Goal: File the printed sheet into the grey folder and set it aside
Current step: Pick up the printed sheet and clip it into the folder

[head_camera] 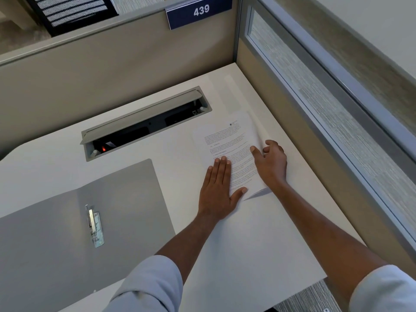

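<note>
While the left hand (217,188) is pressing flat and open on the printed sheet (227,149), the right hand (271,162) is pinching its raised edge; lifting slowly should avoid creasing. Left of both, the grey folder (67,233) is lying open.

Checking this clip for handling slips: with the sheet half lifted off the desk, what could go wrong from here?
1. The left hand presses the printed sheet flat while the right hand lifts its right edge; pulling against that pin could crease or tear it.
2. The grey folder lies open well to the left, so the limp sheet may bend on the way over.
3. The folder's metal clip could snag the paper's edge.
</note>
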A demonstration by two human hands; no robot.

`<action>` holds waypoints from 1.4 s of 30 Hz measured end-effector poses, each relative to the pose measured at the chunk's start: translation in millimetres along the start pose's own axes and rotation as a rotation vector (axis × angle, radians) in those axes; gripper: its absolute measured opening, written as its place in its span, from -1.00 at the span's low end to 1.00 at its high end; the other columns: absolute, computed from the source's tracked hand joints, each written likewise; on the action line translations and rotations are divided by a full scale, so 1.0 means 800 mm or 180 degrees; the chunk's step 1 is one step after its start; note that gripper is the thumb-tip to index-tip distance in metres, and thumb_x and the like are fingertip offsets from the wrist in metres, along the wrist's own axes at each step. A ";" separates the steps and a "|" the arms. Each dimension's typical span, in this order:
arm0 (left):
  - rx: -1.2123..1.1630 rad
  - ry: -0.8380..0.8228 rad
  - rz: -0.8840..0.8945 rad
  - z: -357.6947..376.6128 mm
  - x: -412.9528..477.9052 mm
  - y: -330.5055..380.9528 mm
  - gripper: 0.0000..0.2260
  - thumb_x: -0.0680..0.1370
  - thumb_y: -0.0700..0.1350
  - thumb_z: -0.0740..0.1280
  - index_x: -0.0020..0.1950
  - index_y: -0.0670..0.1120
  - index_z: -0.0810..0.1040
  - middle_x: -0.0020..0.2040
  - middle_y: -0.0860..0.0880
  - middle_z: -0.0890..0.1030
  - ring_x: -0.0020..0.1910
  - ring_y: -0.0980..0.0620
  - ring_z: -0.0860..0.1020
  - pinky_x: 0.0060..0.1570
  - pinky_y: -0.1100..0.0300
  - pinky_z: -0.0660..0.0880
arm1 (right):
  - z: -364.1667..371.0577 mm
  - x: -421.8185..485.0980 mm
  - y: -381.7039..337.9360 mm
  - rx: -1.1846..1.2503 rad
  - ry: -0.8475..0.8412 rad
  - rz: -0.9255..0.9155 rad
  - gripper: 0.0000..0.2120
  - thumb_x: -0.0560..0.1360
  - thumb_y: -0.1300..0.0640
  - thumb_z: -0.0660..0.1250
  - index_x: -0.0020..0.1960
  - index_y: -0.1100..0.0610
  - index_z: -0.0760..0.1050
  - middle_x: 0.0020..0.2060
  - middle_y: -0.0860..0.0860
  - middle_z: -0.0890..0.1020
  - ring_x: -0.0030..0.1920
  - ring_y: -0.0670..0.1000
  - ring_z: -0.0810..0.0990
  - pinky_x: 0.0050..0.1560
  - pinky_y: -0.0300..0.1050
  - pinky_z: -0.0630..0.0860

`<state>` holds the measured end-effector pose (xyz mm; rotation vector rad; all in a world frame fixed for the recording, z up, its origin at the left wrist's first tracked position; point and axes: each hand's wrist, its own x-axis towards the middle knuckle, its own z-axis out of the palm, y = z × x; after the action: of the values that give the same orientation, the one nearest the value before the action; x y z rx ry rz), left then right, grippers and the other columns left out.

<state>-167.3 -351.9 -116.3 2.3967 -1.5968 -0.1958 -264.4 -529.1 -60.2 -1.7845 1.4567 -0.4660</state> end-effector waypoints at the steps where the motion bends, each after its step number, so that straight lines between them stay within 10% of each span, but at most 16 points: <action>1: -0.0001 -0.0003 0.0002 0.000 0.000 0.000 -0.16 0.70 0.40 0.02 0.76 -0.16 -0.05 0.79 -0.11 -0.04 0.78 -0.08 -0.09 0.74 -0.09 0.04 | 0.000 0.001 -0.001 0.0013 -0.0039 0.0025 -0.41 0.60 -0.15 0.44 0.49 0.16 0.46 0.27 0.12 0.64 0.20 0.13 0.66 0.09 -0.13 0.47; 10: -0.0014 0.0036 0.0008 0.002 -0.001 0.000 -0.16 0.70 0.39 0.04 0.76 -0.17 -0.04 0.79 -0.11 -0.03 0.78 -0.08 -0.08 0.74 -0.09 0.05 | 0.001 0.011 -0.014 -0.0227 -0.0297 -0.0117 -0.57 0.58 -0.26 0.39 -0.03 0.13 0.56 -0.06 0.06 0.68 -0.06 0.10 0.68 -0.09 0.04 0.64; 18: -0.0017 0.0041 -0.0008 0.004 0.000 -0.001 -0.15 0.70 0.40 0.07 0.76 -0.16 -0.05 0.79 -0.11 -0.03 0.78 -0.08 -0.08 0.75 -0.07 0.01 | -0.002 0.002 -0.020 -0.0112 -0.0596 0.0050 -0.41 0.45 -0.51 0.32 0.02 0.01 0.65 -0.10 -0.06 0.76 -0.10 0.02 0.76 -0.06 0.10 0.74; 23: -0.0065 0.0077 0.0005 0.004 0.000 -0.001 -0.14 0.69 0.40 0.07 0.76 -0.16 -0.04 0.79 -0.11 -0.02 0.78 -0.08 -0.07 0.75 -0.07 0.01 | -0.006 0.000 -0.028 -0.0123 -0.0624 -0.0021 -0.30 0.41 -0.51 0.39 0.29 -0.02 0.53 0.17 0.03 0.63 0.23 0.14 0.62 0.23 0.19 0.65; 32: -0.0065 0.0088 -0.0009 0.005 0.000 -0.002 -0.14 0.69 0.41 0.06 0.77 -0.15 -0.05 0.79 -0.10 -0.04 0.78 -0.06 -0.09 0.75 -0.07 0.02 | -0.024 0.027 -0.042 0.0603 -0.1058 0.0245 -0.49 0.45 -0.26 0.57 0.29 -0.17 0.46 0.09 -0.14 0.73 -0.16 -0.07 0.80 -0.29 -0.13 0.73; 42: -0.0067 0.0054 0.0005 0.006 0.001 -0.002 -0.14 0.69 0.41 0.03 0.77 -0.15 -0.07 0.79 -0.10 -0.07 0.78 -0.06 -0.11 0.75 -0.09 0.05 | -0.022 0.047 -0.063 0.0240 -0.1205 0.0116 -0.36 0.50 -0.15 0.58 0.49 -0.07 0.44 0.34 0.03 0.57 0.04 0.01 0.71 -0.11 0.01 0.77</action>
<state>-166.5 -352.4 -121.4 2.3749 -1.5814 -0.1907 -232.9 -568.2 -18.4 -1.6748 1.1880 -0.1495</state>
